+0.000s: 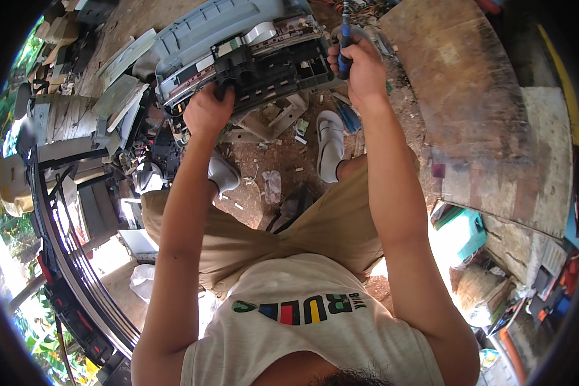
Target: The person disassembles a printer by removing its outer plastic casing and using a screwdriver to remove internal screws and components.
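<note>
An opened printer (264, 61) with a grey-blue casing and a black inner frame stands in front of me, its insides exposed. At its near left edge, my left hand (209, 110) is closed on the black frame, the thumb beside the black carriage (235, 64). My right hand (365, 69) grips a screwdriver (345, 48) with a blue and black handle, held upright just off the printer's right end. Its metal shaft points away from me and runs out of the picture at the top.
Under the printer is a pale stand (264, 125). Small scraps litter the dirt floor between my shoes (330, 145). Old panels and parts (119, 103) are piled at the left. A large worn wooden board (463, 77) lies at the right, with a teal container (462, 235) nearer me.
</note>
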The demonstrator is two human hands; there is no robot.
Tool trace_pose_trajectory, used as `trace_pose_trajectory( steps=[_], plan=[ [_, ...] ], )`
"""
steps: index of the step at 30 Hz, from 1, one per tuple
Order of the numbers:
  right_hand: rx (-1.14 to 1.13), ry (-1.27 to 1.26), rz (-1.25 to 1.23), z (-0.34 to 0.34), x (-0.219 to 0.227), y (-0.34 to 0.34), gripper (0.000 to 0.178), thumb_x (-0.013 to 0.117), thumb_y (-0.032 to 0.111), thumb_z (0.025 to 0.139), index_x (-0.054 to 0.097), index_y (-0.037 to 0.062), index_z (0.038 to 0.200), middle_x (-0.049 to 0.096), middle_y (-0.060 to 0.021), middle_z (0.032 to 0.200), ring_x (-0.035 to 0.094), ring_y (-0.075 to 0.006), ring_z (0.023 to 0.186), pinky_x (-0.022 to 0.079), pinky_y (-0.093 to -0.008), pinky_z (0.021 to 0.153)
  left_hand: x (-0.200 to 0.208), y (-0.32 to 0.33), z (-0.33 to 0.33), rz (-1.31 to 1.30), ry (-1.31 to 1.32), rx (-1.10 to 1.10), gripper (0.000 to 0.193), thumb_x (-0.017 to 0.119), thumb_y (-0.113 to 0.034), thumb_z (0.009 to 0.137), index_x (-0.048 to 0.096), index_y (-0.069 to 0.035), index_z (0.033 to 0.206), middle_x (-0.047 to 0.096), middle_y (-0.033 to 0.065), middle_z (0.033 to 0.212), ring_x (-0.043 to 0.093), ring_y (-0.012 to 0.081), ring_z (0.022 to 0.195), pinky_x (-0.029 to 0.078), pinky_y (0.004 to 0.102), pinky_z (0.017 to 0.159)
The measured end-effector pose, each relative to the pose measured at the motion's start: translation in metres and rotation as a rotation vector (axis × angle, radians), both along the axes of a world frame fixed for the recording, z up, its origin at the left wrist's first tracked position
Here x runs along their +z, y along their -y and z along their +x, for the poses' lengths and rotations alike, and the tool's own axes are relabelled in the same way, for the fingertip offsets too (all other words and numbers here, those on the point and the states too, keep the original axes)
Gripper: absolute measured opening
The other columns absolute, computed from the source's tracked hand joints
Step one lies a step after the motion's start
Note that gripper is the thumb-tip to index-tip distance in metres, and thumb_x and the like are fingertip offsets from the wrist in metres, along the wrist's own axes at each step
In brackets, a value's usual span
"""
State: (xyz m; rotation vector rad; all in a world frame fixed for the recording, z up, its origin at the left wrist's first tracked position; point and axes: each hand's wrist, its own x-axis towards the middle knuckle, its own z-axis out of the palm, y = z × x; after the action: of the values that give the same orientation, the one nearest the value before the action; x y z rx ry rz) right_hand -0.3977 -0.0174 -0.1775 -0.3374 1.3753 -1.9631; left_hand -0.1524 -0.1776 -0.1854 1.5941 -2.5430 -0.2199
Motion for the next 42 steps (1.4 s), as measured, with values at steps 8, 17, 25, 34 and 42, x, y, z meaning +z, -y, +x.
trace_pose_trajectory(
  steps=[8,17,25,34,42],
  plan=[
    [0.013,0.002,-0.038,0.006,0.009,0.003,0.029,0.048,0.005,0.090,0.057,-0.0006,0.116,0.066,-0.0125,0.096,0.063,-0.0210,0.083,0.052,-0.0351,0.076,-0.023,-0.056,-0.013,-0.246,-0.392,-0.569,0.030,0.077,-0.031,0.078,0.066,-0.010,0.095,0.066,0.0078,0.086,0.065,0.0295,0.080,0.052,0.0431,0.074],
    [0.008,0.022,-0.075,0.009,0.017,0.008,0.032,0.051,0.006,0.089,0.056,-0.0027,0.119,0.067,-0.0112,0.093,0.064,-0.0183,0.079,0.052,-0.0321,0.073,-0.029,-0.022,-0.081,-0.373,0.196,-0.688,0.068,0.080,-0.038,0.075,0.058,-0.011,0.134,0.060,0.0059,0.118,0.064,0.0239,0.103,0.050,0.0390,0.090],
    [0.007,0.011,-0.065,0.006,0.012,0.007,0.032,0.051,0.006,0.088,0.056,-0.0026,0.119,0.067,-0.0107,0.093,0.064,-0.0171,0.079,0.052,-0.0308,0.073,-0.020,-0.019,-0.083,-0.225,0.189,-0.715,0.058,0.082,-0.037,0.074,0.063,-0.012,0.122,0.061,0.0039,0.108,0.065,0.0235,0.102,0.051,0.0409,0.089],
    [0.031,-0.034,-0.009,0.012,0.018,0.010,0.024,0.048,0.006,0.090,0.058,-0.0009,0.111,0.067,-0.0126,0.096,0.064,-0.0208,0.083,0.054,-0.0346,0.078,-0.017,-0.027,-0.105,-0.184,0.166,-0.747,0.048,0.079,-0.023,0.075,0.062,-0.012,0.119,0.057,0.0081,0.114,0.059,0.0281,0.112,0.052,0.0408,0.089],
    [-0.013,-0.019,-0.028,0.005,0.015,0.006,0.026,0.048,0.005,0.090,0.058,-0.0009,0.114,0.067,-0.0121,0.096,0.064,-0.0211,0.083,0.053,-0.0347,0.076,-0.041,-0.034,-0.091,-0.118,-0.046,-0.734,0.046,0.073,-0.016,0.078,0.059,-0.011,0.123,0.059,0.0081,0.106,0.062,0.0291,0.104,0.055,0.0413,0.085]
  ],
)
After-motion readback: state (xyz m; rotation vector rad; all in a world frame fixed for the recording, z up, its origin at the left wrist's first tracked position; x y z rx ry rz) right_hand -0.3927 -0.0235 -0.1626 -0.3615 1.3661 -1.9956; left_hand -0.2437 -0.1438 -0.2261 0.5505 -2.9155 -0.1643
